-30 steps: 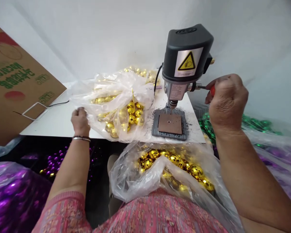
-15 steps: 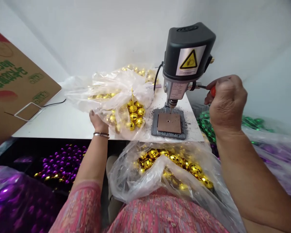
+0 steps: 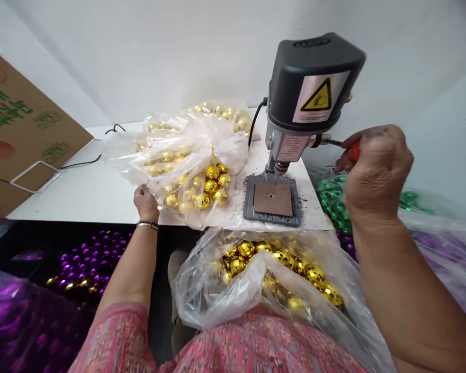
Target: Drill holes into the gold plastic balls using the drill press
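Note:
My right hand (image 3: 378, 171) is wrapped round the red knob (image 3: 354, 151) of the lever on a small bench drill press (image 3: 314, 88). Under its bit, a brown square plate (image 3: 272, 199) with a small hole lies on the grey base. At the table's front edge, my left hand (image 3: 145, 203) is closed on the near left edge of a clear plastic bag (image 3: 202, 134); the fingertips are partly hidden. Shiny gold faceted balls (image 3: 210, 186) fill this bag. Another open plastic bag of gold balls (image 3: 281, 256) rests in my lap.
A cardboard box (image 3: 31, 140) leans at the left of the white table (image 3: 77, 197), with a black cord near it. Purple beads (image 3: 89, 259) lie below on the left, and green beads (image 3: 334, 199) to the right. Dark shavings surround the drill base.
My left hand has moved left and a little toward me, its fingers now curled, and the bag's near edge shifts with it. My right hand stays on the knob. The view has shifted slightly.

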### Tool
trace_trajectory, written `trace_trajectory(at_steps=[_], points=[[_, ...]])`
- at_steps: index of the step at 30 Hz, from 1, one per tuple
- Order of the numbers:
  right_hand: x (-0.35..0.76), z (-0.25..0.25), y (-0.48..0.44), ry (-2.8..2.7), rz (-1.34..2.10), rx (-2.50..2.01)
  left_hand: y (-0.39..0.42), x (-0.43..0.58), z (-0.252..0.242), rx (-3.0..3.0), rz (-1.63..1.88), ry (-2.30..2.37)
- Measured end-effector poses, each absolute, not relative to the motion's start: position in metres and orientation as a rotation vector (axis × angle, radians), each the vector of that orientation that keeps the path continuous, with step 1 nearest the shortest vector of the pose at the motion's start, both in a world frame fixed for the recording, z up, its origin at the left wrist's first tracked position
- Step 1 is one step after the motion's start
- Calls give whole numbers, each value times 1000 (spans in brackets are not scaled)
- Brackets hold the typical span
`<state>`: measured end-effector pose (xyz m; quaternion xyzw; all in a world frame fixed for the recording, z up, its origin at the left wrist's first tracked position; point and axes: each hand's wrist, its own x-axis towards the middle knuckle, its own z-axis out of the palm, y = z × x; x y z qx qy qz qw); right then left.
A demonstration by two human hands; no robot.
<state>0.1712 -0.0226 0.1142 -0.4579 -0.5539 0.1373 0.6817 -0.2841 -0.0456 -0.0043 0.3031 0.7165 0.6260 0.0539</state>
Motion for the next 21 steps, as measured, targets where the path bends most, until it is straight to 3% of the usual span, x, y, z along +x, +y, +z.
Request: trace_trajectory(at_steps=[3,6,14,21], points=[[171,114,-23,-1253,296,-1021,-86,-268,-14,792,1710,2544],[171,113,-23,-1262,295,-996,-119,-233,-16,805,1813,2739],[172,113,-28,-1274,331,-1015,-108,-159,-44,1268,1412,2474],[171,112,-26,-1247,321,-1007,-29,-184,-50,1161,1533,2188]])
